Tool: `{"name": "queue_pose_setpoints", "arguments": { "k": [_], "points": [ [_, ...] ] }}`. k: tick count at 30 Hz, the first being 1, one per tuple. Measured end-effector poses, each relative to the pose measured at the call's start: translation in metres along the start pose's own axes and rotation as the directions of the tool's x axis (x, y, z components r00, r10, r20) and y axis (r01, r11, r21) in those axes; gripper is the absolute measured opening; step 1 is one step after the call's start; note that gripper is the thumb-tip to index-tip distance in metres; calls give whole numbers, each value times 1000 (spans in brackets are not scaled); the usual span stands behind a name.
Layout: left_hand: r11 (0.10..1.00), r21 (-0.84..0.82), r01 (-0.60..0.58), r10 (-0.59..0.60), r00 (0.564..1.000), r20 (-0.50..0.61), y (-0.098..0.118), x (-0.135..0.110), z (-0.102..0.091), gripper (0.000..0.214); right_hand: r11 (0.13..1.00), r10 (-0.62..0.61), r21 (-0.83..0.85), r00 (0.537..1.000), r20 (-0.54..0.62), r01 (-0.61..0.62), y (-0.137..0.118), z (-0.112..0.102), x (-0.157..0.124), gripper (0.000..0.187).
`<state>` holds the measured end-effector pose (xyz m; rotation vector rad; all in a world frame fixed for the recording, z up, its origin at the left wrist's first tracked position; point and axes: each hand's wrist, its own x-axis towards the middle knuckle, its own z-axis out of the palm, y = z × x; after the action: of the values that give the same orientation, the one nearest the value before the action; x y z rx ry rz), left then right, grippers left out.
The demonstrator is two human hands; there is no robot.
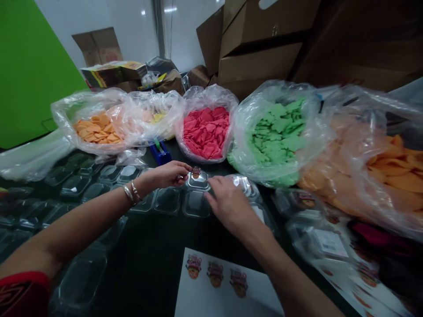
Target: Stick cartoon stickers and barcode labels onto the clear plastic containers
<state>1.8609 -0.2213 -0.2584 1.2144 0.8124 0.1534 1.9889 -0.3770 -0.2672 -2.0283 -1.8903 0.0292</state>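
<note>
Left hand, fingertips nearly together, meets a sticker at its edge, presumably sparing its face; hold unconfirmed. Right hand, loosely spread, empty, flanks the clear container.

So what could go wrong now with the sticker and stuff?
The sticker by the left hand might crease or sit crooked. The right hand might nudge the clear box between them. The open bag of red pieces stands close behind, so a bump might spill some.
</note>
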Motion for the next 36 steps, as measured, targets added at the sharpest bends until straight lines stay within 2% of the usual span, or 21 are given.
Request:
{"name": "queue_pose_setpoints", "arguments": {
  "k": [3,6,11,16,21,26,31,34,36],
  "points": [
    [998,-34,46,-44,998,41,2,5,5,23,997,40,-63,998,-57,-44,17,-21,11,20],
    [993,-78,90,-87,995,42,4,6,10,23,993,43,-105,995,-92,-53,27,-25,15,21],
    [988,-104,117,-115,993,24,2,8,13,23,991,34,-126,999,-22,-36,27,-17,12,16],
    [989,-52,136,-137,991,-11,-1,11,12,26,987,60,-152,998,32,-55,23,-20,14,18],
    [992,85,99,-96,995,-38,-3,14,11,21,984,61,-173,992,111,-42,13,-19,29,18],
    [976,199,86,-73,995,-68,-3,15,16,13,988,50,-152,968,244,-12,-1,5,57,27],
    [963,257,78,-53,993,-103,4,12,16,10,991,20,-136,962,273,18,-7,16,65,27],
    [952,305,25,41,977,-208,12,8,10,19,995,-1,-96,972,236,24,-9,12,59,29],
    [915,399,-51,170,948,-268,13,5,8,28,999,-4,-46,978,207,14,-11,11,57,31]
  ]
}}
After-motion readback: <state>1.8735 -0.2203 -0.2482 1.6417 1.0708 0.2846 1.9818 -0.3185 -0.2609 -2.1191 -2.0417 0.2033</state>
